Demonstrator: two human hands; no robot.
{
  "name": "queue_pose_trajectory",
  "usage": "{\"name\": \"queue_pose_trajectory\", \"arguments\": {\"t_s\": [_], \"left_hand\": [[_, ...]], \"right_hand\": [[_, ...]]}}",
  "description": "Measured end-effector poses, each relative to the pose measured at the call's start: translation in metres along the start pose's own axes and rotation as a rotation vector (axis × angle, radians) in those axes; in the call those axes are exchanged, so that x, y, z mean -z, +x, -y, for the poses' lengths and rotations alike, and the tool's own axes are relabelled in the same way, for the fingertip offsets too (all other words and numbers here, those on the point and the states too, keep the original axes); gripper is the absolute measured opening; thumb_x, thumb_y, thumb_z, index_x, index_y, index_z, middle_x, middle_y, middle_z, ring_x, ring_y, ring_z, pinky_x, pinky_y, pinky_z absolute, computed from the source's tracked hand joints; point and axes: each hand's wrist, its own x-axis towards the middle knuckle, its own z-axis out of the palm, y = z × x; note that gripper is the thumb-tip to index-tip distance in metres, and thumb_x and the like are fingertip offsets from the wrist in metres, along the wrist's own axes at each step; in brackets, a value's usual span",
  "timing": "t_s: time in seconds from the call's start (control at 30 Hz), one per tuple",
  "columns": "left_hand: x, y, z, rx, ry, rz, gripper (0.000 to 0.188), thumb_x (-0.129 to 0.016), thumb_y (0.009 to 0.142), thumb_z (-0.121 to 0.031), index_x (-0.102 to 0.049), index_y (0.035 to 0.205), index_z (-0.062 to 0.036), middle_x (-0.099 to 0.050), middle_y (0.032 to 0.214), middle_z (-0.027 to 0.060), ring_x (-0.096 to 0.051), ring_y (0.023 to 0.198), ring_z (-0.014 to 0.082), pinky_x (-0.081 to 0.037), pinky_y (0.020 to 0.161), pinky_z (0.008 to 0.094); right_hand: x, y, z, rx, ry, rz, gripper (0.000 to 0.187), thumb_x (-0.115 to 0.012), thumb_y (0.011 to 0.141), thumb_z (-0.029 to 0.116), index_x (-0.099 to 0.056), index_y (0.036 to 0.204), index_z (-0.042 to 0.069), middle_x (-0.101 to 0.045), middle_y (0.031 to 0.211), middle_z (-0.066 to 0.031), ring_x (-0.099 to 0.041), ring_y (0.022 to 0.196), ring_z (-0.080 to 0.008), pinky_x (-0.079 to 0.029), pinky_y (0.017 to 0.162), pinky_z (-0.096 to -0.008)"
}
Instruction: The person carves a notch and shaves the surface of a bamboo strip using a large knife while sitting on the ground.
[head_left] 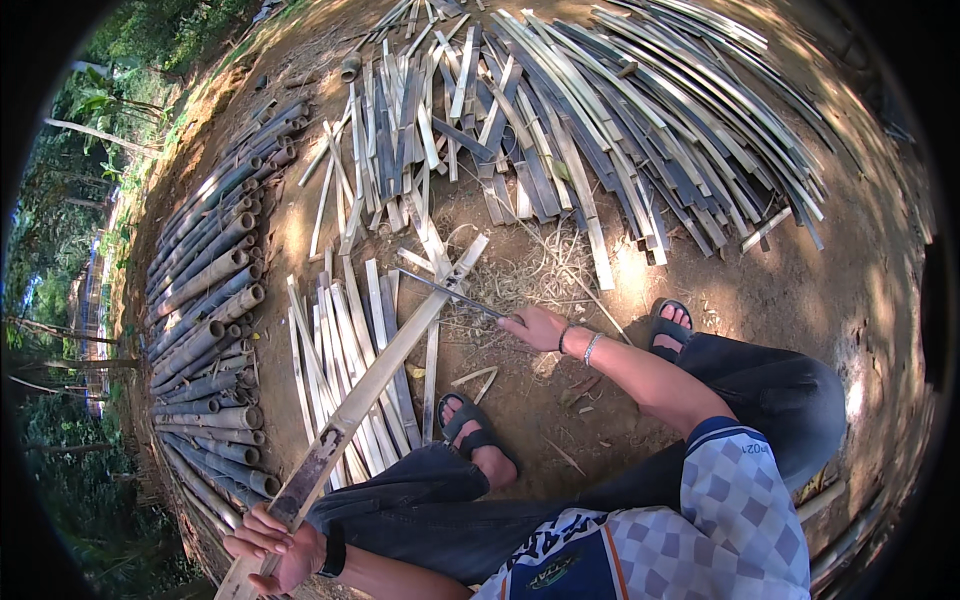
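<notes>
A long split bamboo strip [378,378] slants from the lower left up toward the middle. Its pale inner face shows, with dark patches at both ends. My left hand [275,548] is closed round the near end. My right hand [536,328] is closed on a long thin-bladed knife [455,294]; the fingers hide its handle. The blade crosses the strip near its far end and seems to touch it. That far end lies over other bamboo slats [430,240] on the ground.
Bamboo poles [215,270] are stacked at the left. A large heap of split strips [640,130] spreads across the far side, with a smaller bundle [345,350] left of my feet. Shavings [530,265] litter the dirt beyond my right hand. My sandalled feet [465,425] stand apart.
</notes>
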Motion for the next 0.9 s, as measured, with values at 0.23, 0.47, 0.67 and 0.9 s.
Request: {"name": "queue_pose_trajectory", "arguments": {"t_s": [0.23, 0.47, 0.67, 0.9], "left_hand": [[0.004, 0.000, -0.001, -0.006, 0.040, 0.009, 0.034, -0.059, 0.075, -0.035, -0.038, 0.069, -0.0103, -0.037, 0.049, 0.0031, -0.032, 0.044, 0.0125, -0.028, 0.050, 0.0250], [0.002, -0.001, -0.003, -0.012, 0.041, 0.014, 0.033, -0.060, 0.075, -0.035, -0.038, 0.067, -0.0109, -0.036, 0.047, 0.0024, -0.031, 0.043, 0.0121, -0.027, 0.048, 0.0246], [-0.005, -0.001, 0.001, -0.014, 0.009, 0.015, 0.033, -0.061, 0.075, -0.035, -0.038, 0.067, -0.0112, -0.036, 0.047, 0.0016, -0.030, 0.041, 0.0120, -0.027, 0.048, 0.0237], [-0.006, 0.000, -0.001, -0.008, 0.039, 0.018, 0.033, -0.062, 0.074, -0.034, -0.038, 0.067, -0.0111, -0.037, 0.047, 0.0022, -0.031, 0.042, 0.0121, -0.028, 0.049, 0.0242]], "right_hand": [[-0.017, -0.005, 0.003, 0.193, -0.025, -0.048, 0.060, -0.045, 0.091, 0.053, -0.057, 0.072, -0.003, -0.058, 0.065, -0.0237, -0.058, 0.066, -0.0416, -0.046, 0.065, -0.0473], [-0.010, -0.003, -0.012, 0.039, 0.008, -0.060, 0.062, -0.043, 0.092, 0.053, -0.057, 0.070, -0.003, -0.057, 0.061, -0.0222, -0.059, 0.063, -0.0394, -0.047, 0.064, -0.0462], [-0.007, 0.009, -0.040, -0.096, -0.038, -0.115, 0.060, -0.044, 0.092, 0.053, -0.054, 0.071, -0.003, -0.053, 0.061, -0.0216, -0.054, 0.060, -0.0358, -0.044, 0.061, -0.0445], [-0.021, 0.001, -0.019, 0.204, -0.020, -0.120, 0.061, -0.044, 0.092, 0.053, -0.057, 0.072, -0.004, -0.054, 0.059, -0.0223, -0.058, 0.061, -0.0362, -0.045, 0.063, -0.0465]]}}
